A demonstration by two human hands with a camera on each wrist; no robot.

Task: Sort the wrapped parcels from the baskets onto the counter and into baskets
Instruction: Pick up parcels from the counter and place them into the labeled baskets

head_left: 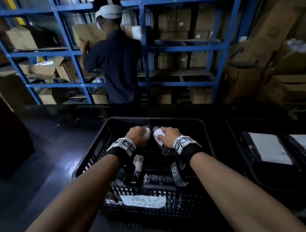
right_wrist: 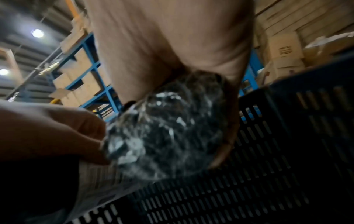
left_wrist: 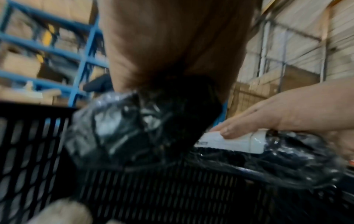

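**Two parcels at once out of the black basket – tips for the lift**

Going left to right. The left hand [head_left: 137, 136] is down inside the black basket [head_left: 207, 135], fingers curled round a parcel wrapped in shiny black plastic [left_wrist: 118, 128]. In the left wrist view the wrap bunches up right under the palm, so the grip looks like it's on loose film as much as on what's inside. I'd squeeze a bit deeper before pulling, or the wrap may just stretch and slip.

Just beside it, the right hand [head_left: 168, 138] is on a second black-wrapped parcel [head_left: 159, 138] with a white label [left_wrist: 235, 142]. Fingers [left_wrist: 249, 121] lie across the label, thumb seems to be underneath, so it's clamped on the parcel too. The two parcels sit nearly touching, knuckles close together, near the far wall of the basket.

Below the wrists there's another wrapped parcel [head_left: 138, 164] on the basket floor, still to go.

My take: lift both straight up clear of the rim before swinging apart, because the slotted walls could snag plastic. Off to the right of the right fingers there's a second basket [head_left: 234, 136] holding white-labelled stuff, sitting on the dark tabletop [head_left: 52, 138]. Can't read the labels, too blurry.
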